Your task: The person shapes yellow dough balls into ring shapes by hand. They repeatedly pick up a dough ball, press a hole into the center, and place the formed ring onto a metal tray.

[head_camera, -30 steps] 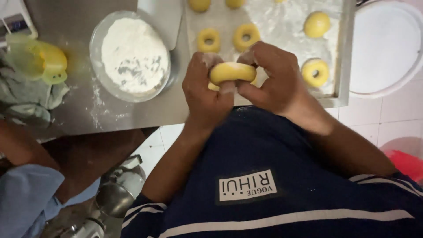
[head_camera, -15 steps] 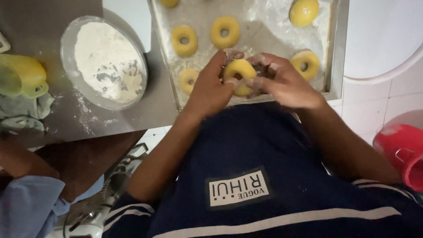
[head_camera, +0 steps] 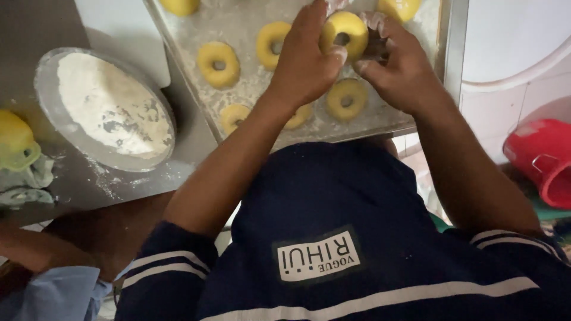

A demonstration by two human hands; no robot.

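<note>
1. Both hands are meeting over the far part of a floured metal tray [head_camera: 452, 71], pinching one yellow dough ring [head_camera: 344, 34] between them.
2. Left hand [head_camera: 303, 65] is curling its fingers around the ring's left side, thumb pressing at the near edge.
3. Right hand [head_camera: 398, 74] is gripping the ring's right side with flour-dusted fingertips [head_camera: 375, 21].
4. Held ring is sitting just above the tray's surface; whether it is touching the tray cannot be told.
5. Other dough rings are lying on the tray: one [head_camera: 218, 63] well to the left, one [head_camera: 273, 43] partly behind the left hand, one [head_camera: 346, 100] just below the hands, one [head_camera: 235, 116] near the tray's front edge.
6. Beside the tray on the left, a round bowl of white flour [head_camera: 104, 107] is resting on a grey counter [head_camera: 35, 35].
7. At the right edge, a red bucket [head_camera: 544, 160] is sitting low, well apart from the hands.
8. Another person's light blue sleeve [head_camera: 53, 294] is showing at the bottom left.
</note>
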